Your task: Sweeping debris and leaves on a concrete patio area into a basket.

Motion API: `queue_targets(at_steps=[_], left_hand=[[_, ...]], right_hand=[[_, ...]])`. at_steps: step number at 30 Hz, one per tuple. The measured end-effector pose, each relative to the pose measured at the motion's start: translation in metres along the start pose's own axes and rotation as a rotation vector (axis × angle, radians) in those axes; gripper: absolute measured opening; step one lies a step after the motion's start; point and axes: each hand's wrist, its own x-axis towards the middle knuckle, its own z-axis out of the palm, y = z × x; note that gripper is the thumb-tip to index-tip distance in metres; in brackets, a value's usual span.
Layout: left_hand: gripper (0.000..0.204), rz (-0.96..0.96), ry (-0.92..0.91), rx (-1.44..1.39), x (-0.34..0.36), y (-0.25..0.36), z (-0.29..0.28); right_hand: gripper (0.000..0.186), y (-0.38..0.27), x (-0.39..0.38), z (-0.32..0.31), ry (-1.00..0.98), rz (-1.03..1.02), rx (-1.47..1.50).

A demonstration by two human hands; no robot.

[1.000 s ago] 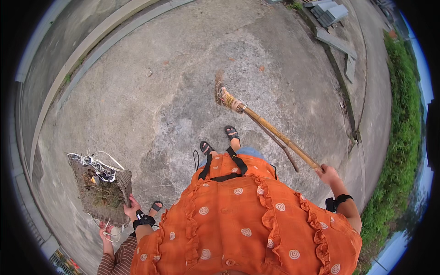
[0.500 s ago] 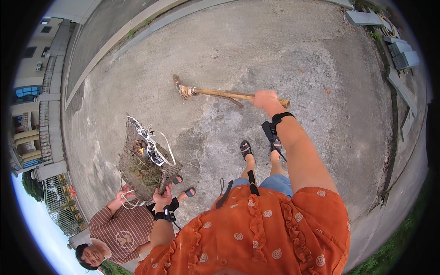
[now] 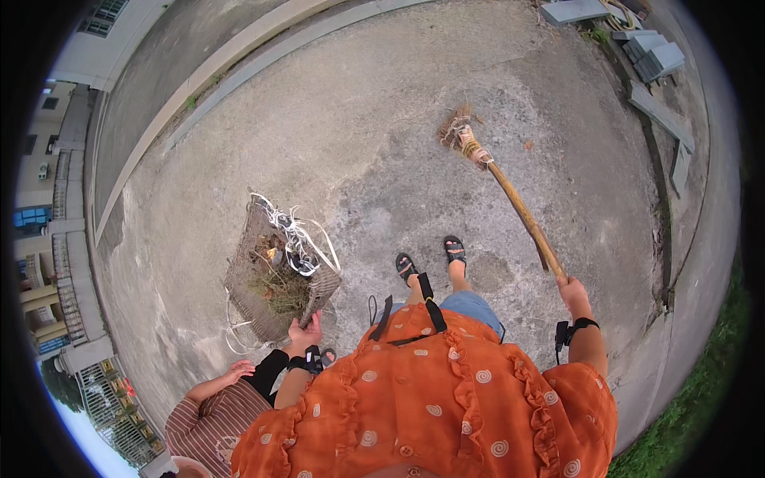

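Observation:
My right hand [image 3: 574,295] is wrapped round the wooden handle of a broom [image 3: 518,203], close to its end. The broom slants away to the far left, and its twiggy head [image 3: 458,129], bound with cord, touches or nearly touches the concrete. My left hand [image 3: 304,331] grips the near rim of a woven basket [image 3: 249,311]. Dry grass and leaves [image 3: 280,288] lie inside it, and white and dark straps [image 3: 296,239] hang along its right side. The fingers under the basket's rim are partly hidden.
A co-worker in a striped shirt [image 3: 211,426] is at the lower left, one hand [image 3: 237,369] held near the basket. Grey slabs [image 3: 653,56] and long boards [image 3: 661,115] lie at the far right. A low kerb [image 3: 239,68] crosses the far left. Dry leaves dot the concrete.
My right hand has swung right and nearer, turning the broom so its head moved right. The basket has shifted slightly right in the picture. The co-worker's hand has come off the basket's white strap.

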Motion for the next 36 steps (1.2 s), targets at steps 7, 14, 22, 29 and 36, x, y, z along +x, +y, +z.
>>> queue_targets(at_steps=[7, 14, 22, 29, 36], left_hand=[[0.063, -0.111, -0.041, 0.122, 0.045, -0.018, 0.072], [0.069, -0.190, 0.006, 0.234, 0.065, -0.055, 0.106], [0.071, -0.205, -0.098, 0.451, 0.060, -0.127, 0.097], [0.074, -0.045, -0.121, 0.449, -0.029, -0.212, 0.053], [0.072, -0.104, -0.054, 0.432, -0.083, -0.278, -0.017]], right_hand=[[0.058, 0.236, -0.177, 0.071, 0.117, 0.442, 0.260], [0.055, 0.264, -0.293, 0.067, 0.139, 0.439, 0.269], [0.057, 0.171, -0.130, 0.026, 0.060, -0.077, 0.056], [0.053, 0.018, 0.086, -0.071, 0.016, -0.534, -0.048], [0.057, 0.176, 0.160, -0.102, 0.065, -0.310, 0.020]])
